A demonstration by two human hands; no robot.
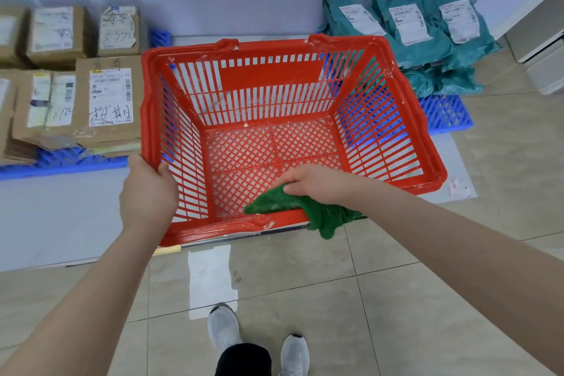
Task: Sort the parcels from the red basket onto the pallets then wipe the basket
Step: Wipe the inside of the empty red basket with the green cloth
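The red basket [393, 119] stands empty on the floor in front of me, its mesh bottom bare. My left hand [146, 189] grips the basket's near left corner, thumb inside the rim. My right hand [317, 183] holds a green cloth [290, 207] bunched against the near rim, part of the cloth hanging outside. Brown cardboard parcels [110, 94] lie on a blue pallet [61, 162] at the left. Teal bag parcels [427, 30] are piled on another blue pallet [445, 113] at the right.
A white wall runs behind the pallets. A white cabinet [540, 49] stands at the far right. My feet in light shoes [222, 327] are on the tiled floor below the basket, near a pale sheet [210, 278] on the tiles.
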